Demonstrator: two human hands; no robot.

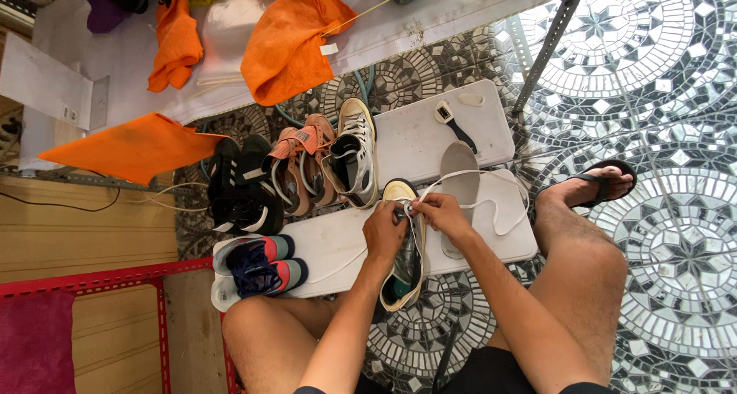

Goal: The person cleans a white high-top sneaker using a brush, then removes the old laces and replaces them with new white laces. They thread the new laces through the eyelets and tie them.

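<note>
While both hands work at the toe end of the cream sneaker (404, 248), lacing looks barely begun: the left hand (384, 233) pinches the shoe's front edge, the right hand (443, 213) grips the white lace (491, 206), most of which trails loose over the white board (338, 248). 1 grey insole (459, 183) lies out beside it, not yet refitted

White board (338, 244) on the patterned floor (675, 79) bears shoes (257, 267), insole (461, 183) and laces (510, 210)
</note>
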